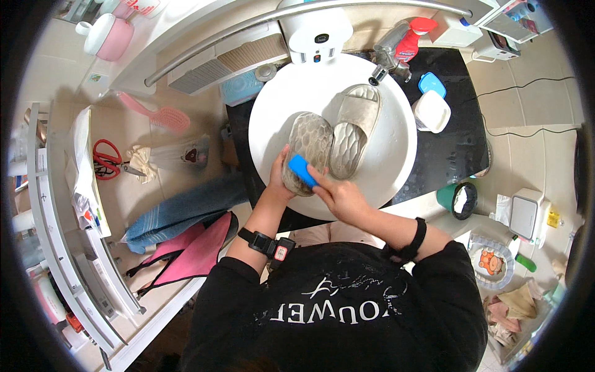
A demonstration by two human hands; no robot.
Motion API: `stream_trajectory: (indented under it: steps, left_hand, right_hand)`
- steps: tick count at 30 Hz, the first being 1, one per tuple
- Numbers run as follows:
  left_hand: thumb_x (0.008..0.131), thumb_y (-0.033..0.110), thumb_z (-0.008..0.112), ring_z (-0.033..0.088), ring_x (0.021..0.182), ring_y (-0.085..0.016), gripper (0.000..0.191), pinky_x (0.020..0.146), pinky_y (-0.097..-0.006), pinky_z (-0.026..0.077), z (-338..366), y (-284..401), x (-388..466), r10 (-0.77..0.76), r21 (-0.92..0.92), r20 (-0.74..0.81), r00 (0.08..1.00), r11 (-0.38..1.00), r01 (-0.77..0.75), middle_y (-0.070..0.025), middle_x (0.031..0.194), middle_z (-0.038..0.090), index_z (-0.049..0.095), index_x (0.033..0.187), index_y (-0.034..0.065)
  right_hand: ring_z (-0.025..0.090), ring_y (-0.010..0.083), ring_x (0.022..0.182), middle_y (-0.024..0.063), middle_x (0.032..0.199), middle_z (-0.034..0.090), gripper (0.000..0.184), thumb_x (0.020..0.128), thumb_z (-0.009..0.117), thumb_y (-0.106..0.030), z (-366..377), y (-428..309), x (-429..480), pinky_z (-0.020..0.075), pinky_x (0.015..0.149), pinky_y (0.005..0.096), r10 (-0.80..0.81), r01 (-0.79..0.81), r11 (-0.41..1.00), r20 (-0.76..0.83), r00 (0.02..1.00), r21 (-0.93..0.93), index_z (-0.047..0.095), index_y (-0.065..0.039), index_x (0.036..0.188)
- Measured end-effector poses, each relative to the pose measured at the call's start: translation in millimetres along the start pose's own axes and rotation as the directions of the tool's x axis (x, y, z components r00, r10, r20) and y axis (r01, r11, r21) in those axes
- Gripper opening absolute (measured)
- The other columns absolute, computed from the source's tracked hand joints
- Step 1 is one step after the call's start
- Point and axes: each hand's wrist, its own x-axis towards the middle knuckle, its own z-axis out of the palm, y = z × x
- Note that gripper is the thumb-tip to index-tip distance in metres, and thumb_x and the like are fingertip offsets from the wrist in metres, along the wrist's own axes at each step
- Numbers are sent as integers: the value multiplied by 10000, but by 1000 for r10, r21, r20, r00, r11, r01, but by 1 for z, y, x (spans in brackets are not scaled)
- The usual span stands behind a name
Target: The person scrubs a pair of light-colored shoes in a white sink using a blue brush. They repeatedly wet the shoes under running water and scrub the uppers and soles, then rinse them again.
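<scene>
My left hand [280, 179] grips the near end of a dirty grey slide sandal [310, 132], whose honeycomb-patterned sole faces up. In my right hand [341, 195] is a blue brush or scrubber [302, 170], held against the near part of that sole; its underside is hidden. A second grey slide sandal [360, 116] lies to the right in the round white basin [265, 116], strap side up, close beside the held one. The chrome faucet [379, 74] reaches over the basin's rim behind it.
On the black counter [446, 153] stand a white tub [431, 111], a blue lid [432, 85] and a red spray bottle [411, 42]. A metal rail [260, 21] crosses behind the basin. A blue towel [186, 211] hangs left, near a pink hairbrush [169, 118] and red-handled scissors [107, 160].
</scene>
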Motion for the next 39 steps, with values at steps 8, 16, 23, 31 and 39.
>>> stream_trajectory:
  steps: [8,16,23,31,39]
  left_hand:
    - [938,453,371,563,1046,-326,513,868,-532,465,-8,4,3,-72,40,134,988,997,68,-152,1214,547,467,1288,89]
    - [937,438,336,518,1089,-411,589,896,-564,433,-4,1,-3,-105,73,138,985,993,95,-208,1276,490,391,1342,14]
    - [893,327,356,525,1107,-387,553,909,-556,433,-7,10,-11,66,-14,187,980,998,-64,-221,1274,489,399,1324,-16]
    - [890,302,362,546,1105,-341,523,906,-548,438,-9,5,-24,109,55,60,992,992,-113,-180,1248,531,423,1303,-14]
    - [933,316,334,550,1099,-322,488,943,-509,422,-6,9,-21,208,96,84,974,972,-216,-170,1238,537,445,1281,-8]
  right_hand:
    - [607,398,589,211,648,606,478,902,534,-312,-7,6,35,499,583,478,188,-178,979,-116,975,94,427,-239,1362]
    - [625,393,709,219,793,634,456,928,476,-338,11,41,36,495,664,483,228,-228,974,-75,971,5,422,-208,1361]
    - [616,407,758,246,799,620,434,932,479,-322,17,32,26,478,696,476,267,-261,957,-32,963,128,457,-187,1343]
    - [603,427,704,251,751,610,417,924,498,-304,18,54,45,477,643,487,231,-212,972,-271,935,96,482,-171,1319]
    - [606,389,617,209,658,604,442,915,518,-308,-10,-24,-10,479,596,485,-6,-8,994,125,992,113,459,-197,1339]
